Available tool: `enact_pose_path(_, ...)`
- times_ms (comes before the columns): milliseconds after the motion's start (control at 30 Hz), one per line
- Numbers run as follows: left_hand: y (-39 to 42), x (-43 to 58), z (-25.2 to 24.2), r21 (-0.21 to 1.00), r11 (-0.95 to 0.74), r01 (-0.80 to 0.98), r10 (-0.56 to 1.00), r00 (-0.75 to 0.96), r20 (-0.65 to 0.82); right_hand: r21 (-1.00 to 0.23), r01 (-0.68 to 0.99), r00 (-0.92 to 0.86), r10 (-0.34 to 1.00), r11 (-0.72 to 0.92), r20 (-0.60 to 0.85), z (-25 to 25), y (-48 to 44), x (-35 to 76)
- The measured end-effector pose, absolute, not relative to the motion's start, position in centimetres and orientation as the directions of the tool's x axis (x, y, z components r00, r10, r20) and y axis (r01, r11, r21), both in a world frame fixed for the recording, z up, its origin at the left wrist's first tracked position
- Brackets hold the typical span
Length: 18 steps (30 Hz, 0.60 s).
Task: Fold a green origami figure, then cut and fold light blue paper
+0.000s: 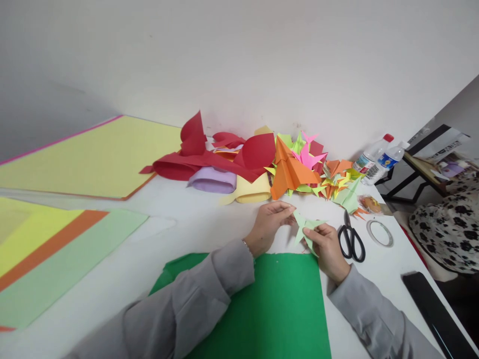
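Left hand (266, 228) in head view: fingers (286, 214) pinched the left tip of the pale green paper star (301, 225).
Right hand (330, 250): fingers gripped its right side.
Star: above the tabletop (202, 229), toward its right edge.
Scissors (349, 232): nearer that right edge.
Folded papers (290, 169): heaped along the back edge.

Grey-sleeved forearms (190, 294) converge; the left grip (267, 227) pinches at its fingertips (290, 211), the right grip (330, 249) has its thumb (312, 234) uppermost.

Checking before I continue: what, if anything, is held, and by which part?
Pale green folded paper: the left grip at its upper-left tip, the right grip near its middle.
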<state>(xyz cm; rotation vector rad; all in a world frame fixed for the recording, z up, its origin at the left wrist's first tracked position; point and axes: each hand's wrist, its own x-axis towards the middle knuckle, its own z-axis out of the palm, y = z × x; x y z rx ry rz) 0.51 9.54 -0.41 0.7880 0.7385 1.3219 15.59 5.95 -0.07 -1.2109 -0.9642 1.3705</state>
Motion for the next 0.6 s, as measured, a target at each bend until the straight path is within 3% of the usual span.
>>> enact_pose_path(600,9.6,0.46,-0.26,0.817,0.117,-0.564,0.988,0.148,-0.04,-0.975,-0.176,0.025,0.99,-0.136,-0.142,-0.38,5.93,15.79)
